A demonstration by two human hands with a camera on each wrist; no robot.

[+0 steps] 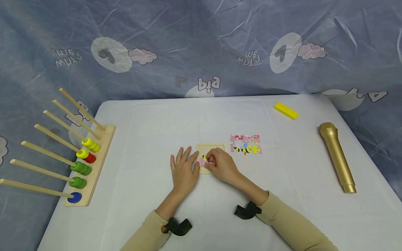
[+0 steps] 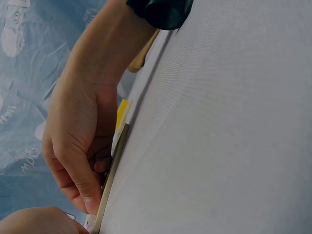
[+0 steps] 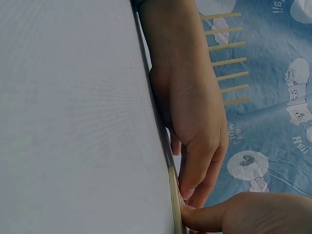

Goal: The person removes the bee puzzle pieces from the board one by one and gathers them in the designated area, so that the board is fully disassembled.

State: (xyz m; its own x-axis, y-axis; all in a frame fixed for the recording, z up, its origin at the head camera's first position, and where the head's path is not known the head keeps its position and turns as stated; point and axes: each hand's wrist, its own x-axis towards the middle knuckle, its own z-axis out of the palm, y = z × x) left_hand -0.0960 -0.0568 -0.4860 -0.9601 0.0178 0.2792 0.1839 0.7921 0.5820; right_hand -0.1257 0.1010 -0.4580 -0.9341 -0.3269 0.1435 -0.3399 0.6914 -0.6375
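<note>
A small wooden puzzle tray (image 1: 205, 171) lies mid-table, with pink jigsaw pieces (image 1: 202, 162) in its lower left part. My left hand (image 1: 183, 172) rests at the tray's left edge, fingers spread and mostly straight. With thumb and curled fingers, my right hand (image 1: 223, 166) pinches a small puzzle piece over the tray; the fingers hide most of it. In the left wrist view, the right hand (image 2: 78, 141) reaches down beside the tray's thin edge (image 2: 111, 180). The left hand (image 3: 192, 107) appears across the tray in the right wrist view. More jigsaw pieces (image 1: 246, 143) lie grouped to the tray's right.
A wooden peg rack (image 1: 102, 153) with coloured rings stands at the left. Toward the back right lies a yellow block (image 1: 286, 111). A gold microphone-shaped object (image 1: 338, 158) lies near the right edge. Patterned blue-grey cloth (image 1: 176, 42) hangs behind the white table (image 1: 150, 122).
</note>
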